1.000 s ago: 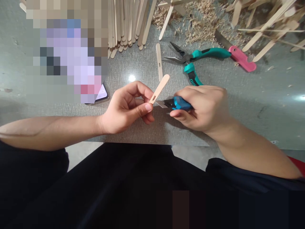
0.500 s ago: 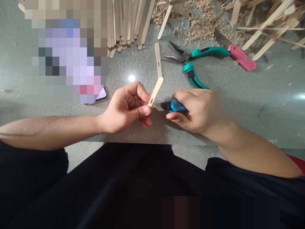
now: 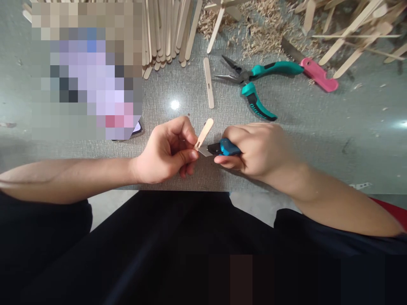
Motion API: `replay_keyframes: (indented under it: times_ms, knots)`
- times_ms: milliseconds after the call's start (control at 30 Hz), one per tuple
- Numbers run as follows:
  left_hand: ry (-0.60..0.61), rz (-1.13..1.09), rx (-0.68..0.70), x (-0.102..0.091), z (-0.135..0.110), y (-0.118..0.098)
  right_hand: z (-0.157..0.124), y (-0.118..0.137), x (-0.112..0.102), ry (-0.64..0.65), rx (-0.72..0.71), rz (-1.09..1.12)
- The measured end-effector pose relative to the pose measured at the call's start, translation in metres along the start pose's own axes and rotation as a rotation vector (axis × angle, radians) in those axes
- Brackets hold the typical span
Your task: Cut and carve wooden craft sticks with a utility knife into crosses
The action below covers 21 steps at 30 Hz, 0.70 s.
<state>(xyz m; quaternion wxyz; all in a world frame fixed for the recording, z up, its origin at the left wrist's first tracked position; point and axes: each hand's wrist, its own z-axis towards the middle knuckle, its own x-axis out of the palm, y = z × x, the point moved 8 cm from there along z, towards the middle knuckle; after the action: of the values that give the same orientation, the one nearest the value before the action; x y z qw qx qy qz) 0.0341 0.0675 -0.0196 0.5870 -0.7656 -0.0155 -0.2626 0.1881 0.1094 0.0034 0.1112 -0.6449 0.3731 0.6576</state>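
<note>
Between the thumb and fingers of my left hand [image 3: 171, 150] is a wooden craft stick [image 3: 205, 131], tilted up to the right, with a small slot cut in it near my fingertips. My right hand [image 3: 257, 146] is closed round a blue and black utility knife [image 3: 229, 147]. Its blade reaches the stick at the slot, close to my left thumb. Beyond my hands a second craft stick [image 3: 208, 84] with a small slot lies on the table. The lower end of the held stick is hidden by my left fingers.
Teal long-nose pliers [image 3: 246, 76] lie spread beyond my right hand, beside a pink folding saw [image 3: 318, 75]. Many craft sticks [image 3: 165, 34] are lined up at the back, near wood shavings [image 3: 267, 29]. A stick structure [image 3: 352, 34] stands far right. A blurred patch covers the left.
Both hands have come slightly nearer to me, with the stick and the knife. The held stick now shows apart from the stick on the table, and the blade lies across its slot.
</note>
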Motion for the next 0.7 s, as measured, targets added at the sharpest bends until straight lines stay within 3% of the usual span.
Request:
replay_keyframes:
  times_ms: [167, 400, 567, 700]
  knots:
    - [0.014, 0.0, 0.016, 0.001, 0.001, 0.0, -0.001, 0.009, -0.002, -0.117, -0.061, -0.045]
    - [0.03, -0.023, 0.027, 0.0, 0.006, -0.002, 0.0, 0.007, -0.007, -0.243, 0.048, -0.086]
    - [0.033, -0.047, 0.012, -0.002, 0.007, -0.001, 0.003, 0.005, -0.01, -0.081, 0.148, -0.099]
    - [0.02, -0.069, 0.013, -0.002, 0.008, -0.001, 0.001, 0.003, -0.013, -0.096, 0.167, -0.141]
